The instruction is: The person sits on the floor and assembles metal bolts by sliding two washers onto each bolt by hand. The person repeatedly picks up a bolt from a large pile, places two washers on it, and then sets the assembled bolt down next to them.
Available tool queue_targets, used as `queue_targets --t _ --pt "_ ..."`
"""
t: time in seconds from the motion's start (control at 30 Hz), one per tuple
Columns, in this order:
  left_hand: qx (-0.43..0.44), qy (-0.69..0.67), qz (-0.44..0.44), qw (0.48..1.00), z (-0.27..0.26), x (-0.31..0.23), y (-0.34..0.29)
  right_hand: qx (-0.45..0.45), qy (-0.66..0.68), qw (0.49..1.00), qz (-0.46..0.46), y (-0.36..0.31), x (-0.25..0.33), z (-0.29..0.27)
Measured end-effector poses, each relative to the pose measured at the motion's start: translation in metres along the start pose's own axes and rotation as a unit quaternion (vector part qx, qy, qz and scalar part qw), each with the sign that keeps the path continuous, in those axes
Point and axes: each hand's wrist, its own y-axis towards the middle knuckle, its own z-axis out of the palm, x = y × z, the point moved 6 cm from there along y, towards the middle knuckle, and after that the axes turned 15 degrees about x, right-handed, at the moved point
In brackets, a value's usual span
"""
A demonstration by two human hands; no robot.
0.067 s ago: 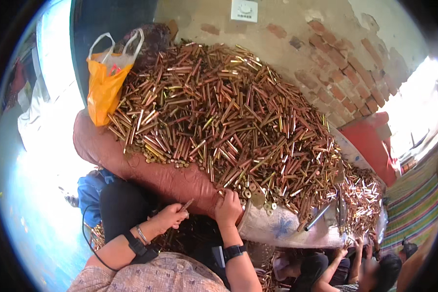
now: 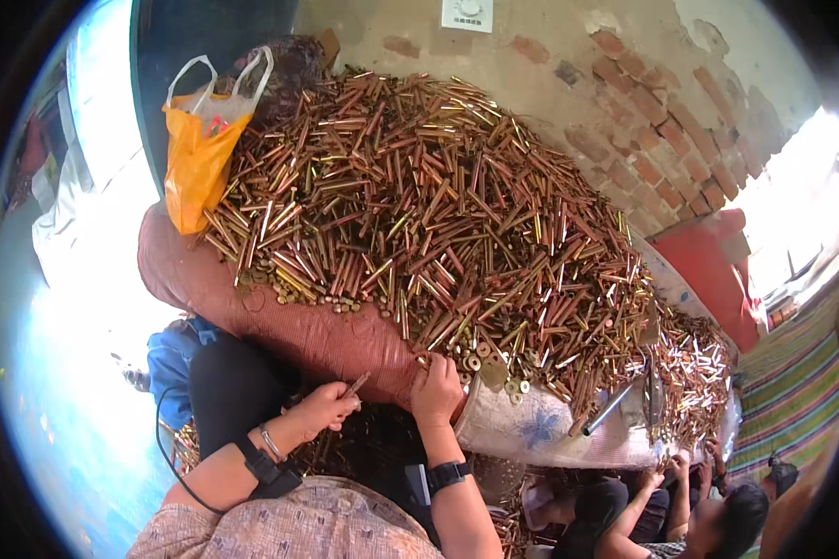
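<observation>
A big heap of long, thin metal rods or sleeves (image 2: 410, 205), copper and gold in colour, lies before me on a reddish-brown sack (image 2: 298, 340). My left hand (image 2: 324, 410) is closed on a short metal rod (image 2: 357, 383), which sticks up from the fingers over the sack's near side. My right hand (image 2: 436, 393) is at the near edge of the heap, fingers pinched together; what they grip is too small and hidden to name. Just right of it lie several metal washers (image 2: 484, 351). Small brass-coloured nuts (image 2: 345, 305) line the heap's near left edge.
An orange plastic bag (image 2: 194, 168) stands at the heap's left end. On a whitish sack (image 2: 503, 430) to the right lies a grey metal tube (image 2: 613, 410). Other people's hands (image 2: 667, 470) work at the lower right. A wall with bared bricks (image 2: 662, 130) rises behind.
The whole view has shifted slightly, so the heap and bag sit a little higher. Both hands keep nearly the same pose, the left still holding the rod.
</observation>
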Motion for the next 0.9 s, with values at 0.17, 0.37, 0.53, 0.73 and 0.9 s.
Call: queue_targets --t 0.17,0.37,0.53,0.73,0.9 --pt "0.038 -0.019 0.022 0.999 0.0041 -0.0018 0.0002 -0.022 -0.006 1.0 -0.008 0.0007 0.0015 -0.001" --pt "0.023 -0.01 0.026 0.999 0.0026 -0.0024 0.0011 -0.019 -0.015 1.0 -0.011 0.0 0.0024 -0.003" --pt "0.027 -0.002 0.021 0.999 0.0048 -0.0025 0.001 -0.025 -0.003 1.0 -0.008 0.0018 0.0042 -0.0049" --pt "0.025 -0.01 0.035 0.999 0.0066 -0.001 0.0016 -0.043 -0.01 0.999 -0.014 -0.0003 0.0036 -0.005" --pt "0.014 -0.006 0.009 1.0 0.0022 0.0011 0.0022 -0.026 -0.017 0.999 -0.007 0.0003 -0.0007 0.0018"
